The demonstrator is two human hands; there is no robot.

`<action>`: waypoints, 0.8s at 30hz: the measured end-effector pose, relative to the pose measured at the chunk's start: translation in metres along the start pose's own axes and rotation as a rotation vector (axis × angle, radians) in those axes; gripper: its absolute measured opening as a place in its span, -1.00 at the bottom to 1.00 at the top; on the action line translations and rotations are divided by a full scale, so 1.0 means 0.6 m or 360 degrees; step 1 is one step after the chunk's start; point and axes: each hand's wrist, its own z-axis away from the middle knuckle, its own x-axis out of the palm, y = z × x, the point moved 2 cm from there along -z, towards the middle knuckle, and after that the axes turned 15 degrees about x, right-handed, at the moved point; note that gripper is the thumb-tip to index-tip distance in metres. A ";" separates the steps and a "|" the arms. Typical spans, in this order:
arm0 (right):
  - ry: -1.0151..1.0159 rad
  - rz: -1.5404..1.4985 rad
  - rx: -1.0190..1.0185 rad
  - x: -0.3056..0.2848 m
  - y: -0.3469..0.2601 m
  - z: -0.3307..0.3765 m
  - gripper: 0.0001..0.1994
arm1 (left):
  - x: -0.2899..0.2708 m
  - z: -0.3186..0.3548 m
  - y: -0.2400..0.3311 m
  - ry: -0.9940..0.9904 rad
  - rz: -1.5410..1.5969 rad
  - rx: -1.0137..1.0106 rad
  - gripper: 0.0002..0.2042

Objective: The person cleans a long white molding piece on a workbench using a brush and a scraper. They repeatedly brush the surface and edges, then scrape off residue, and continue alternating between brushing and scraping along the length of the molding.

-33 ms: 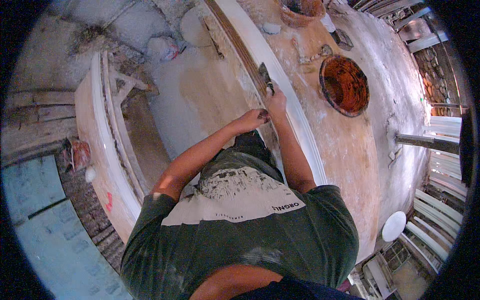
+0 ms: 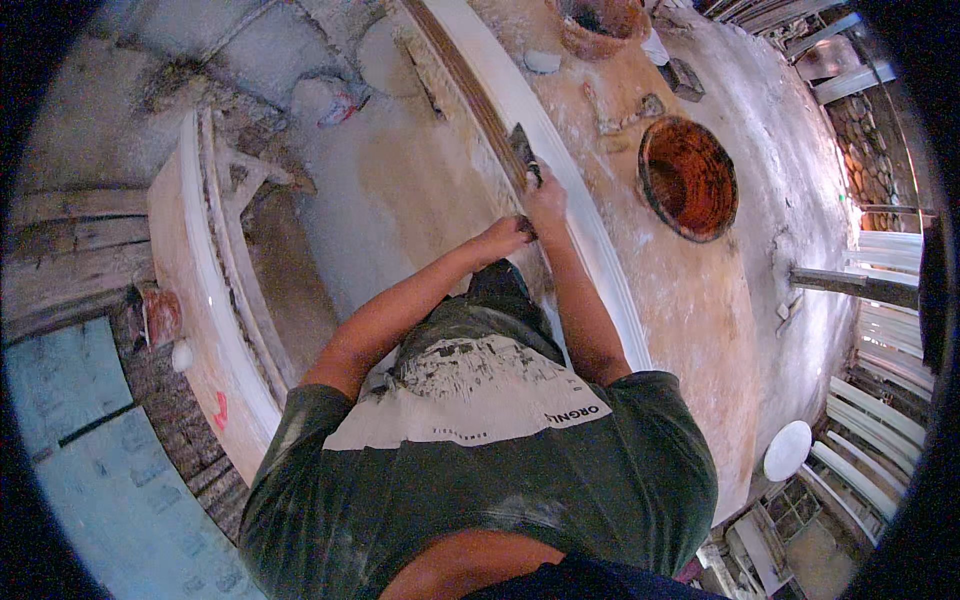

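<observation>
My right hand [image 2: 545,198] is closed around the handle of a small trowel [image 2: 519,144], whose dark, flat blade points away from me. The blade lies over the border between a brown grooved strip [image 2: 465,75] and a long white moulding [image 2: 560,150], perhaps touching them. Close by on the left, my left hand [image 2: 502,240] is curled at the table's near edge. Something dark shows at its fingers, too small to make out.
On the stained tabletop [image 2: 690,330] to the right stands a round reddish-brown basin [image 2: 690,178]. Farther off are another bucket [image 2: 603,28], a grey block [image 2: 683,78] and a white lump [image 2: 542,62]. A second bench with a white moulding [image 2: 215,250] stands left.
The trowel blade has swung slightly left and now shows more of its flat face. My right hand has shifted a little left; my left hand has barely moved.
</observation>
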 end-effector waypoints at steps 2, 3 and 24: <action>-0.0035 -0.0007 -0.0004 0.017 -0.043 -0.043 -0.61 | -0.027 -0.037 0.018 0.0273 0.0564 -0.0317 -0.70; -0.0062 -0.0023 0.0013 0.028 -0.064 -0.060 -0.62 | -0.043 -0.045 0.022 0.0405 0.0835 -0.0502 -0.72; 0.0025 -0.0110 -0.0162 0.460 -0.415 -0.587 -0.62 | -0.276 -0.208 -0.039 -0.0462 0.1958 -0.0196 -0.34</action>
